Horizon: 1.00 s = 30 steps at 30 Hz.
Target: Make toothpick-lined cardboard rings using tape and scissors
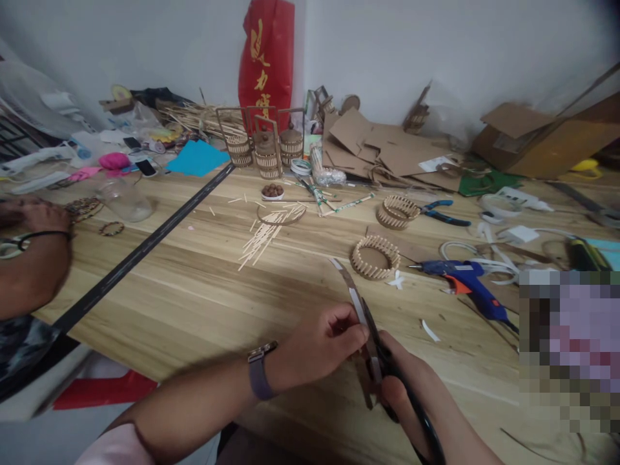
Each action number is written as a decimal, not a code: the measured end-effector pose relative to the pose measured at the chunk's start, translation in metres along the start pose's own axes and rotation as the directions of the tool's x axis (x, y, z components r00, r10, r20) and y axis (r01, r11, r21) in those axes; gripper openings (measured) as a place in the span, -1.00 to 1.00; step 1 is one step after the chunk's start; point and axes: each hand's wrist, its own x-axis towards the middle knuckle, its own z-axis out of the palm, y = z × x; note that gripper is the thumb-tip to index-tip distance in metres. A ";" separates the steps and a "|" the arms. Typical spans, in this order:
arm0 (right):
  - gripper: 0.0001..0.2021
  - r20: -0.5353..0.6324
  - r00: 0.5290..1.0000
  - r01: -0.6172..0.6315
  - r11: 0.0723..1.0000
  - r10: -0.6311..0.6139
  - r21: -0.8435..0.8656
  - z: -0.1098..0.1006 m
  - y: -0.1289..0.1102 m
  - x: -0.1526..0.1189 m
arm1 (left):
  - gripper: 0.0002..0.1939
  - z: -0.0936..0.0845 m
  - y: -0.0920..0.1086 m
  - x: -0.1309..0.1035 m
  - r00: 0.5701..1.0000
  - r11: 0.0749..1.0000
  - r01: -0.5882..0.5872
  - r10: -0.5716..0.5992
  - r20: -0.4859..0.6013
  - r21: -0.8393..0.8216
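The left hand pinches a thin strip. The right hand is curled around black scissors. The strip is near the stick ring, on its left.

The strip is thin and curved, brown with white parts. The scissors have black handles; they are tilted, with their blades close beside the strip.

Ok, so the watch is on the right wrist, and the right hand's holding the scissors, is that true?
Not quite: the watch is on the left wrist, as the head view shows. The right hand is holding the scissors, like you said.
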 end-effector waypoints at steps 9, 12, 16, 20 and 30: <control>-0.24 0.030 0.999 -0.016 1.000 0.015 0.012 0.006 0.014 -0.003 | -0.78 0.001 -0.001 0.001 1.000 1.000 0.006 -0.005 0.002 -0.029; -0.23 0.020 1.000 -0.022 1.000 0.022 0.009 0.007 0.016 -0.005 | -0.78 0.000 -0.002 0.001 1.000 1.000 0.012 -0.012 0.006 -0.028; -0.23 0.035 0.998 -0.046 0.999 0.045 0.016 0.008 0.015 -0.005 | -0.77 0.001 -0.003 0.001 1.000 0.999 0.018 -0.018 0.005 -0.027; -0.23 0.032 0.997 -0.066 0.997 0.067 -0.029 0.006 0.016 -0.005 | -0.76 0.001 -0.003 0.001 0.999 0.998 0.032 -0.032 0.008 -0.052; -0.25 0.034 0.997 -0.073 0.997 0.075 -0.039 0.009 0.018 -0.006 | -0.69 -0.009 0.009 0.007 0.985 1.000 0.005 -0.002 -0.171 0.017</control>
